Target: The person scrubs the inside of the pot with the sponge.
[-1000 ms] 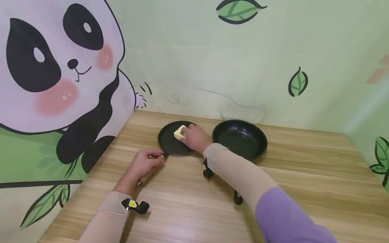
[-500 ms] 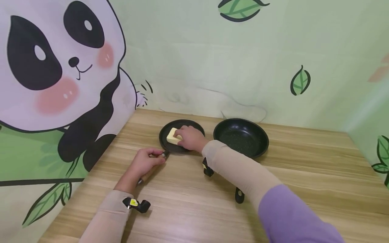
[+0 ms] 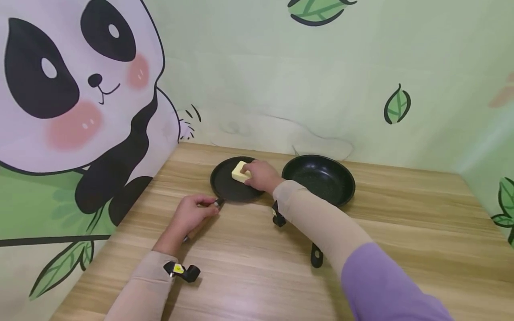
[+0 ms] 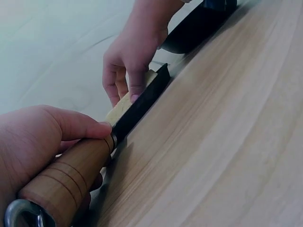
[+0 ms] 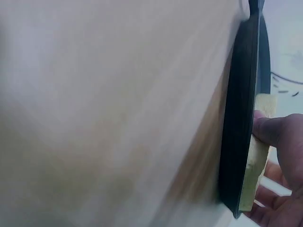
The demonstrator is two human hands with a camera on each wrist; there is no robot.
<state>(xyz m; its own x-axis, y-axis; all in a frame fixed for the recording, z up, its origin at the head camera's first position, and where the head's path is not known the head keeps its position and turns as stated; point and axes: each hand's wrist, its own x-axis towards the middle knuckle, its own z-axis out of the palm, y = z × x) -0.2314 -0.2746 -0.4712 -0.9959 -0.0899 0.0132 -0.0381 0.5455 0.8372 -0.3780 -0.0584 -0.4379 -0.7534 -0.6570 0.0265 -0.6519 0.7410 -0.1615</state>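
Observation:
A shallow black pan (image 3: 226, 186) rests on the table toward the back left. My left hand (image 3: 192, 217) grips its wooden handle (image 4: 71, 175), with the thumb along the top near the metal collar. With fingers and thumb my right hand (image 3: 263, 175) holds a pale yellow sponge (image 3: 240, 172) on the pan's inner surface. In the right wrist view the thumb is on the near side of the sponge (image 5: 258, 158), which rises above the pan's rim (image 5: 239, 118). The other fingers are at its far side.
A deeper black frying pan (image 3: 321, 178) stands just right of the shallow one. Its handle (image 3: 316, 255) points toward the front, partly under the right forearm. Behind the wooden table (image 3: 401, 223) rises a wall (image 3: 257, 67) with panda and leaf drawings.
My right hand slid the sponge left across the shallow pan, then back to the right and slightly away. The left hand keeps its grip on the handle, nearly still.

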